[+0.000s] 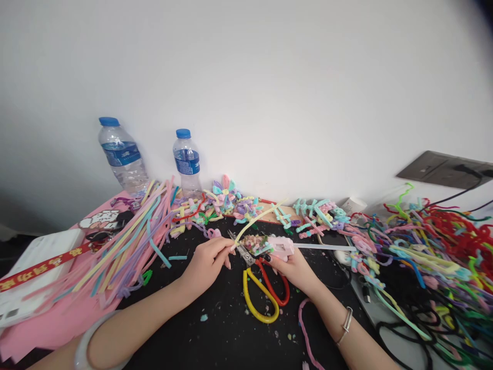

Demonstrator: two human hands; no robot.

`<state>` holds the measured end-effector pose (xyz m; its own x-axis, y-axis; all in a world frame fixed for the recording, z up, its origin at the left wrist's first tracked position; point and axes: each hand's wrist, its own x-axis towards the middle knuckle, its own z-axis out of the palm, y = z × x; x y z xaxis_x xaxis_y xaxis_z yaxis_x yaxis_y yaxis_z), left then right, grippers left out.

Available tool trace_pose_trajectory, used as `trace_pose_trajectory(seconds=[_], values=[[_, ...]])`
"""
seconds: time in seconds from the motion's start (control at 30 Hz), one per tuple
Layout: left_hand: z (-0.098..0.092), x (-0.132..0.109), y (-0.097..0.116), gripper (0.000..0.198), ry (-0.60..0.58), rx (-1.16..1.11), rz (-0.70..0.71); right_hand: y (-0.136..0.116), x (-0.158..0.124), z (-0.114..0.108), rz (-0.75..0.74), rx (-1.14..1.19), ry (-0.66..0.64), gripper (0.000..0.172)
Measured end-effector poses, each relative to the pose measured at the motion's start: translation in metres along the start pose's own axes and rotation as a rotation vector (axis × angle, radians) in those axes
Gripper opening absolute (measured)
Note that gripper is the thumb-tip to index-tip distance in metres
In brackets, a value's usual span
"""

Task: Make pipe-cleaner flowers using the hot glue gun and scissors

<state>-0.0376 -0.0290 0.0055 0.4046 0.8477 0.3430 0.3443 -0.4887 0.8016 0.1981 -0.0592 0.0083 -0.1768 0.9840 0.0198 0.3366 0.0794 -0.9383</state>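
Observation:
Near the middle of the black mat, my left hand [213,257] pinches the lower end of a pale yellow pipe cleaner [256,220], which slants up to the right. My right hand [293,268] is wrapped round a pale pink hot glue gun [281,246], its nozzle towards the left. A translucent glue stick [323,247] sticks out of the gun's right side. Scissors [261,308] with one yellow and one red handle lie between the hands, blades pointing up and left. Behind the blades, a small multicoloured clump [252,242] sits by the gun's nozzle.
Striped pipe cleaners [127,241] lie in a bundle at the left, beside a white box [42,272]. Two water bottles [187,165] stand by the wall. Finished pieces [314,211] line the back; a tangled pile [454,241] and black cables fill the right.

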Motion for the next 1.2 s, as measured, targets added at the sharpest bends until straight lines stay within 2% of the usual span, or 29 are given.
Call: trace_pose_trajectory(seconds=[0.27, 0.77, 1.2], values=[[-0.0012, 0.0003, 0.0012, 0.021, 0.014, -0.003, -0.002, 0.0002, 0.0007, 0.0002, -0.009, 0.004, 0.03, 0.02], [-0.0019, 0.0005, 0.0019, 0.02, 0.004, 0.005, -0.011, 0.0004, 0.0003, -0.003, 0.034, -0.037, 0.022, 0.016], [-0.0018, 0.0, 0.001, 0.02, 0.008, 0.011, -0.006, 0.0034, 0.0024, -0.0055, 0.009, -0.074, 0.029, 0.014]])
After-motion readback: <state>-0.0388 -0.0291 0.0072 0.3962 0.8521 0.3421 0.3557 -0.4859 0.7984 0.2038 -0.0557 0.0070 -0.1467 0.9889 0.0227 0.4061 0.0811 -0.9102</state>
